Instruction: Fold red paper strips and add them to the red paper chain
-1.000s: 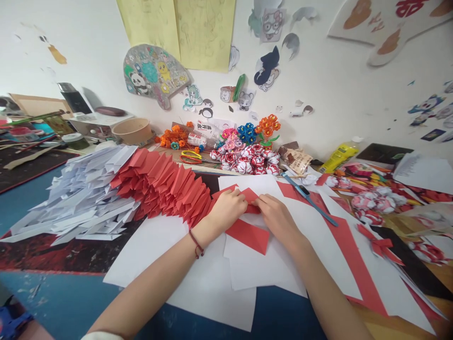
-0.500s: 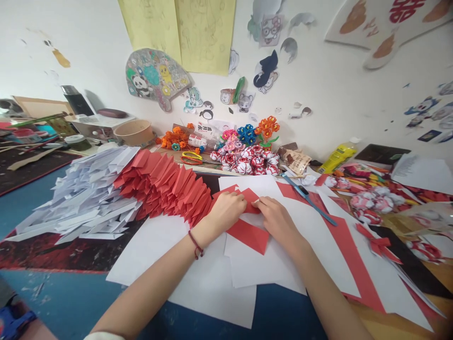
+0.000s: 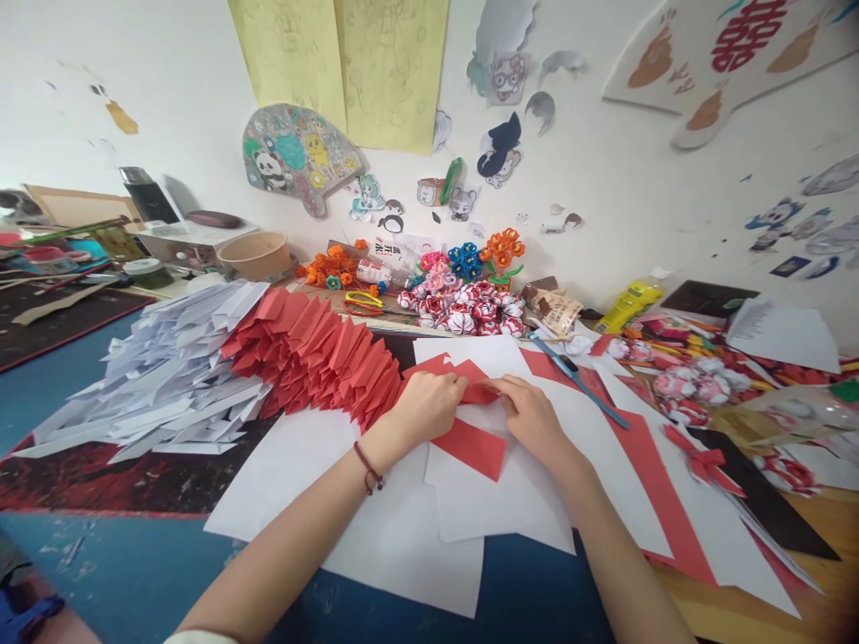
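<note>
My left fingers (image 3: 456, 385) and right fingers (image 3: 508, 387) hold one red paper (image 3: 479, 394); a red strip (image 3: 473, 450) lies at six o'clock from it.

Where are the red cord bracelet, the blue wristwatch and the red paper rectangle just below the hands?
Red cord bracelet (image 3: 366, 465): head view, on the cord.
Blue wristwatch (image 3: 570, 366): head view, dark face.
Red paper rectangle (image 3: 473, 449): head view, flat middle.

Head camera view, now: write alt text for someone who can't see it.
A person's left hand and right hand hold red paper over white sheets. To the left lie many folded red pieces, with folded white pieces beyond them. Red-and-white flowers lie behind, near a decorated wall.
</note>
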{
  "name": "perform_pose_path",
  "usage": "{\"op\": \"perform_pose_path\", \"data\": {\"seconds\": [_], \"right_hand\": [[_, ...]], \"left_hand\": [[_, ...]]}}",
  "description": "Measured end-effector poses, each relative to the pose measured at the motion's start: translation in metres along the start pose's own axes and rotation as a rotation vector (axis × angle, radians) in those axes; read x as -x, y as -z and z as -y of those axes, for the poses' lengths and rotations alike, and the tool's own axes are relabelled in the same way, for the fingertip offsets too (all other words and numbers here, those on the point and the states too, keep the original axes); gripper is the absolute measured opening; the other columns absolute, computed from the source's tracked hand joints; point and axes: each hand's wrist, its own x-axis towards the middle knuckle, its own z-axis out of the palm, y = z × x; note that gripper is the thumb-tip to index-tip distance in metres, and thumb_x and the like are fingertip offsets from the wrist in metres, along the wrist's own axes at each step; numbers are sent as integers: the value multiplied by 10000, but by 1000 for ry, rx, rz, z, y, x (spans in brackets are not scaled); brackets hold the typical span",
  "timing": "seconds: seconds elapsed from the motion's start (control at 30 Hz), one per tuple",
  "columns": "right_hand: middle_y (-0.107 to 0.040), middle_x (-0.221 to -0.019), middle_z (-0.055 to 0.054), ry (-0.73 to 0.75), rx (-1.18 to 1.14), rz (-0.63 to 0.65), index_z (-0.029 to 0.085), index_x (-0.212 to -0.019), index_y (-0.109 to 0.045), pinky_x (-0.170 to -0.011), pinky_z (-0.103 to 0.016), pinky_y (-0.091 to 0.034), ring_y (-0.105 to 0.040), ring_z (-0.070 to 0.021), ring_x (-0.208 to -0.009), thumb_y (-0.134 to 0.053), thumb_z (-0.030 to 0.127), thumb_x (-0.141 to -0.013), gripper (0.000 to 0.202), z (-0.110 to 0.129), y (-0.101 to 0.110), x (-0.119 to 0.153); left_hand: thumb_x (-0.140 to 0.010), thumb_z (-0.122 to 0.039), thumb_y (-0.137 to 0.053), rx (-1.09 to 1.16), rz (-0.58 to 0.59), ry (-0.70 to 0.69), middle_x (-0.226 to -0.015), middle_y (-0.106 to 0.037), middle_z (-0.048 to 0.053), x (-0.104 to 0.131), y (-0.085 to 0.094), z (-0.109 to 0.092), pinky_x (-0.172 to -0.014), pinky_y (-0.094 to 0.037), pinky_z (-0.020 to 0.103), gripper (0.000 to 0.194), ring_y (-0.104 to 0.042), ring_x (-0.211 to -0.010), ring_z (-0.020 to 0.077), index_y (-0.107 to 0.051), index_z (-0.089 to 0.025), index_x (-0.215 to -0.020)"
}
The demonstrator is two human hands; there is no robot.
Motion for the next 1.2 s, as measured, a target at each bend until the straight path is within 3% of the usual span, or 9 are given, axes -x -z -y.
{"op": "perform_pose_path", "data": {"seconds": [0.17,0.53,0.73,0.87,1.2], "right_hand": [[-698,-1113,-23,-64,-103,26,292,-1283,-548,-795,-348,-475,-624,-207,-917,-550,130,-831,480,-1,9,2],[-688,-1071,2,-100,-89,87,305,-1072,-603,-776,-329,-457,-623,-201,-913,-668,311,-819,261,12,23,3],[-688,-1032,13,-80,-62,85,304,-1039,-627,-774,-314,-448,-622,-193,-904,-673,322,-828,217,11,22,3],[-694,-968,-3,-17,-40,62,267,-916,-649,-731,-305,-436,-620,-201,-899,-627,319,-869,73,11,18,1],[-689,-921,-15,-46,-88,2,243,-826,-673,-707,-304,-425,-617,-198,-844,-598,252,-887,98,8,7,-5]], "left_hand": [[-826,-112,-443,2,-16,38,-873,-698,76,3,7,1,-558,-402,289,242,-666,-718,242,-526,-163,-1047],[-936,-167,-424,-49,-31,-27,-732,-667,57,4,7,12,-524,-325,264,134,-623,-620,204,-528,-175,-852],[-941,-164,-438,-20,-18,-39,-753,-673,63,4,7,13,-525,-291,269,178,-624,-643,194,-544,-167,-798],[-925,-146,-455,4,-12,-10,-756,-672,57,4,7,12,-513,-264,274,169,-626,-655,195,-558,-167,-793],[-940,-266,-477,63,-57,127,-860,-703,45,-2,-3,8,-531,-271,273,198,-655,-743,202,-620,-186,-828]]}}
